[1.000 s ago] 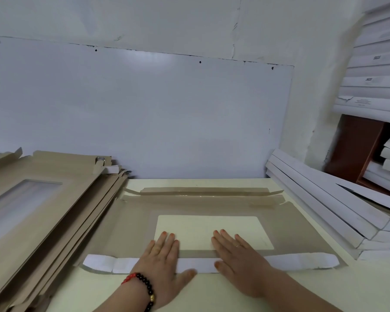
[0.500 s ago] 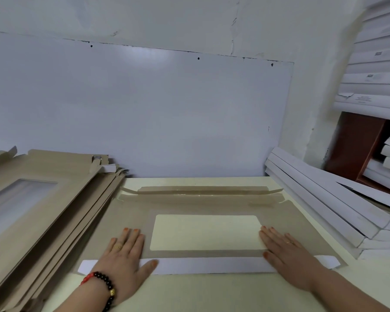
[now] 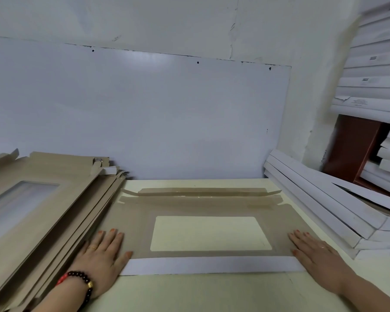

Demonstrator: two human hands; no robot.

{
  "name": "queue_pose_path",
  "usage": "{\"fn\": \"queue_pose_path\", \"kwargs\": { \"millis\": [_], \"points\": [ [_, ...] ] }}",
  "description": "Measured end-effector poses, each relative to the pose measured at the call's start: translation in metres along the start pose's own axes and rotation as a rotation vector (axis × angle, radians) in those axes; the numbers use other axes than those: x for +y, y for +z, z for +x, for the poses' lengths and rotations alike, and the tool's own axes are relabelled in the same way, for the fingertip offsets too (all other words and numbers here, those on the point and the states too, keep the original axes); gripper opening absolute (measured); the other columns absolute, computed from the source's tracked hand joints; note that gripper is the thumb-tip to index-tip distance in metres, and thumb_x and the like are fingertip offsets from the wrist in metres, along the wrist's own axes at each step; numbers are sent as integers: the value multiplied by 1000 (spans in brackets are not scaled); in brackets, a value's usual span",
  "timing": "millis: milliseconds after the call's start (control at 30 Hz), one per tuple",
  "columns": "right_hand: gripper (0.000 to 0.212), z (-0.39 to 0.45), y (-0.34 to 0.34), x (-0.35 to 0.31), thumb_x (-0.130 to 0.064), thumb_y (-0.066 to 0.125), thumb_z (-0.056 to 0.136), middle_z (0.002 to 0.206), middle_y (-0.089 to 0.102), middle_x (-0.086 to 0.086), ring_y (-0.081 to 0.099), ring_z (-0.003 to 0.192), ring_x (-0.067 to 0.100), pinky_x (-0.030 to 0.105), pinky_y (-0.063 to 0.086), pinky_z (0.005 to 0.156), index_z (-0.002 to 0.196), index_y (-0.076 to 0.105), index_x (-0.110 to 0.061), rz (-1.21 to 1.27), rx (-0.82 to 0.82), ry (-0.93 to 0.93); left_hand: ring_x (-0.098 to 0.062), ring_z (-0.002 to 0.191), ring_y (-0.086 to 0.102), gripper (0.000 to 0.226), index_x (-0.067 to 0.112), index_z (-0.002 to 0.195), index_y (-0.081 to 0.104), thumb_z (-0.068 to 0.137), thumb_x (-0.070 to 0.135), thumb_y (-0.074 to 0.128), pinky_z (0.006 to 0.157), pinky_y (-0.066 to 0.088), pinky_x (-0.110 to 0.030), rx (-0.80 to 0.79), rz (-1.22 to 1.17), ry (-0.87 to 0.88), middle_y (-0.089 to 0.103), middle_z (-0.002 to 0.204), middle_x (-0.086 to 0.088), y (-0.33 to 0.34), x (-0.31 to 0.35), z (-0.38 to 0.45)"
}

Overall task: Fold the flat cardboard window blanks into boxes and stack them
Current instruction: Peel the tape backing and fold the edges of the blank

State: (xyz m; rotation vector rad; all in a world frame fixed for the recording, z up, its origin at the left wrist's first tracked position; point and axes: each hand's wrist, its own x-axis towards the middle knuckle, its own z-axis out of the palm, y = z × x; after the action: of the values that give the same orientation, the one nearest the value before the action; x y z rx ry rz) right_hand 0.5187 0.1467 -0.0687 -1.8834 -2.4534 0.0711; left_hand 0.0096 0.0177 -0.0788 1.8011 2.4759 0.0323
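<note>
1. Far left: a pile of flat brown blanks (image 3: 54,199) leans on the counter (image 3: 212,293), sloping up toward the left edge of view. The top one shows its window cut-out; the far ends reach the grey wall panel (image 3: 144,113).
2. My left hand (image 3: 101,257) lies palm down, fingers straight and together, thumb out to the right. Its grip is flat and holds nothing; it presses the left end of the blank. A ring sits on one finger, and a bracelet of dark beads (image 3: 81,280) with one red and one gold bead circles the wrist.
3. Centre: the blank (image 3: 133,221) I am working lies flat on the counter, brown side up, window (image 3: 209,233) in the middle showing the pale counter through it.
4. Near edge: a white flap (image 3: 209,265) is folded over toward the window and lies flat, running between my two hands.
5. Far edge: two narrow brown flaps (image 3: 200,192) lie nearly flat, with a glossy strip along them.
6. My right hand (image 3: 315,253) mirrors the left: palm down, fingers straight, grip flat, pressing the blank's right end over the flap.
7. Right: white folded boxes (image 3: 324,208) stacked at a tilt, just beside the blank. More white boxes (image 3: 374,70) piled higher up behind.
</note>
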Motion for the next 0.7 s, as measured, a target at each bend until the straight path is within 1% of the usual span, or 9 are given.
{"fn": "queue_pose_path", "kwargs": {
  "millis": [67, 133, 233, 333, 433, 533, 600, 667, 700],
  "points": [
    [52, -6, -5, 1, -49, 24, 102, 157, 5, -21, 2, 145, 0, 29, 7, 119, 151, 13, -39, 59, 47, 18, -10, 146, -12, 69, 34, 152, -1, 93, 67, 12, 119, 0, -37, 17, -46, -12, -10, 159, 16, -3, -1, -2],
    [48, -14, -12, 3, -45, 44, 98, 153, 26, -19, 20, 142, 0, 27, 16, 116, 144, 38, -34, 223, 92, -9, -8, 147, -3, 72, 35, 152, 12, 89, 72, 13, 119, 5, -33, 93, -102, 0, 2, 159, 18, -6, -1, -6],
    [29, -34, -21, 6, -26, 79, 78, 129, 56, -19, 46, 124, -1, 15, 30, 105, 106, 72, -31, 576, 84, -25, -11, 143, 23, 86, 34, 143, 39, 78, 83, 12, 116, 21, -31, 229, -130, 126, 35, 149, 16, -15, -1, -15],
    [28, -53, -20, 7, -12, 86, 67, 100, 69, -23, 59, 102, -5, 1, 37, 84, 72, 75, -37, 575, 190, -2, -26, 113, 61, 76, 25, 107, 73, 84, 78, 24, 91, 50, -42, 443, -74, 372, 67, 116, 6, -16, 4, -22],
    [33, -66, -17, -2, -8, 90, 61, 80, 67, -26, 60, 79, -8, 8, 43, 70, 62, 71, -34, 448, 333, -72, -27, 98, 68, 72, 26, 90, 77, 96, 61, 14, 77, 57, -41, 532, -95, 462, 72, 102, 7, -14, 22, -26],
    [29, -79, -20, -13, -16, 90, 63, 67, 61, -23, 57, 63, -4, 15, 45, 57, 62, 66, -32, 329, 374, -187, -27, 92, 70, 74, 27, 81, 77, 100, 50, 10, 76, 56, -44, 588, -111, 485, 73, 96, 6, -17, 43, -28],
    [18, -90, -24, -21, -31, 80, 75, 67, 59, -23, 57, 60, -3, 13, 43, 54, 62, 67, -33, 209, 451, -265, -30, 97, 68, 56, 29, 83, 77, 101, 43, 27, 82, 51, -51, 532, -163, 393, 73, 100, 4, -18, 61, -32],
    [37, -101, -24, -31, -48, 50, 91, 67, 62, -19, 59, 59, -2, 9, 40, 55, 63, 71, -36, 111, 461, -342, -28, 126, 51, 26, 39, 102, 73, 94, 31, 50, 105, 28, -58, 407, -236, 245, 63, 126, 9, -14, 80, -35],
    [51, -105, -22, -37, -52, 35, 96, 68, 63, -19, 60, 59, -2, 8, 42, 55, 63, 72, -39, 69, 495, -374, -24, 138, 35, 29, 47, 113, 66, 94, 30, 53, 111, 14, -56, 332, -266, 199, 51, 139, 12, -10, 90, -37]
  ]
}}
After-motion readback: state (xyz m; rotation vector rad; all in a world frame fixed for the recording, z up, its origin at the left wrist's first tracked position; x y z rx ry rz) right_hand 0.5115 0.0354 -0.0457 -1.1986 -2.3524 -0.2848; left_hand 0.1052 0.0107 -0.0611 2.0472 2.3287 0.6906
